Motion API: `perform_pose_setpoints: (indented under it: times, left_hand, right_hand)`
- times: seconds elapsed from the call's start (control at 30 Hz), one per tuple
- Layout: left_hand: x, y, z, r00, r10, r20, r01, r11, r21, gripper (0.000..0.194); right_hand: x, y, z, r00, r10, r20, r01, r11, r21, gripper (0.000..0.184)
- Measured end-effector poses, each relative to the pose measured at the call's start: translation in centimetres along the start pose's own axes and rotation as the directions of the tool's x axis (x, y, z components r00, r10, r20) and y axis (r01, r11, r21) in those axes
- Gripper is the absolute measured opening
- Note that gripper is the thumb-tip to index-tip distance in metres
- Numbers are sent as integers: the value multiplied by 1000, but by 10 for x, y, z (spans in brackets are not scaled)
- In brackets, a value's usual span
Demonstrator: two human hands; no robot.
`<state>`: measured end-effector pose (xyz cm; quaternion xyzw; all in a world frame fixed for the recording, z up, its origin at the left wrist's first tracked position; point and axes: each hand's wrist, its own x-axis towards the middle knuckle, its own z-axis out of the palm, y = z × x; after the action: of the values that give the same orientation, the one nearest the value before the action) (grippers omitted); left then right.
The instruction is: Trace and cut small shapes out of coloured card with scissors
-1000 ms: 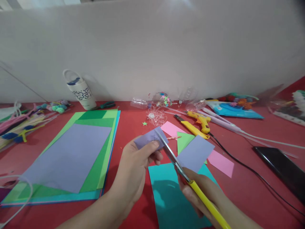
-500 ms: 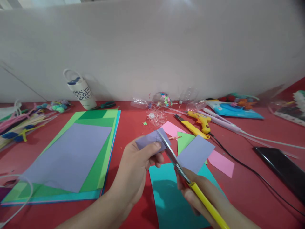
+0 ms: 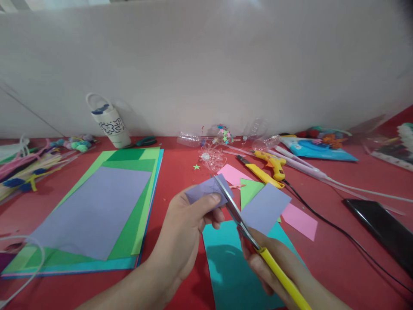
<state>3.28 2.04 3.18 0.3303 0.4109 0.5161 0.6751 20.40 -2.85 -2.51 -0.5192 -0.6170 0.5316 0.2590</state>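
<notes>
Between thumb and fingers, my left hand [image 3: 189, 219] pinches a small purple paper piece [image 3: 201, 192] that bears faint drawn lines. My right hand [image 3: 267, 258] grips a pair of scissors [image 3: 237, 215] with yellow handles. The metal blades lie along the right part of the paper piece, pointing up and left; whether they are fully closed is hard to see. Below the hands lies a turquoise sheet [image 3: 232, 275]. Just beyond the scissors, a purple rectangle [image 3: 267, 206] rests over green paper [image 3: 250, 189] and next to a pink piece [image 3: 300, 221].
Coloured sheets [image 3: 97, 211] are stacked at left. A white tumbler [image 3: 111, 127] leans at the back. To the right are a yellow cutter [image 3: 263, 172], a yellow glue gun [image 3: 274, 163] with a black cord, and a phone [image 3: 380, 232]. A green star [image 3: 196, 167] lies mid-table.
Both hands, with the paper piece and scissors, have shifted very slightly to the right. The hold of each hand is the same.
</notes>
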Motion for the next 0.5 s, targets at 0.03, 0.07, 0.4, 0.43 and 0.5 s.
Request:
perform_pose_setpoints:
  times: [0.03, 0.07, 0.4, 0.43, 0.5]
  left_hand:
    - [0, 0, 0, 1000, -3, 0, 3, 1000, -4, 14]
    - [0, 0, 0, 1000, -2, 0, 2, 1000, -6, 14]
    - [1, -1, 0, 1000, 1, 2, -1, 1000, -4, 15]
    - [1, -1, 0, 1000, 1, 3, -1, 1000, -3, 15]
    - [1, -1, 0, 1000, 1, 7, -1, 1000, -5, 15]
  right_hand:
    - [0, 1, 0, 1000, 8, 0, -8, 1000, -5, 38]
    - [0, 1, 0, 1000, 13, -1, -13, 1000, -8, 39]
    - [1, -1, 0, 999, -49, 14, 49, 998, -37, 41]
    - [1, -1, 0, 998, -57, 19, 58, 998, -38, 42]
    - [1, -1, 1, 997, -76, 34, 77, 996, -38, 43]
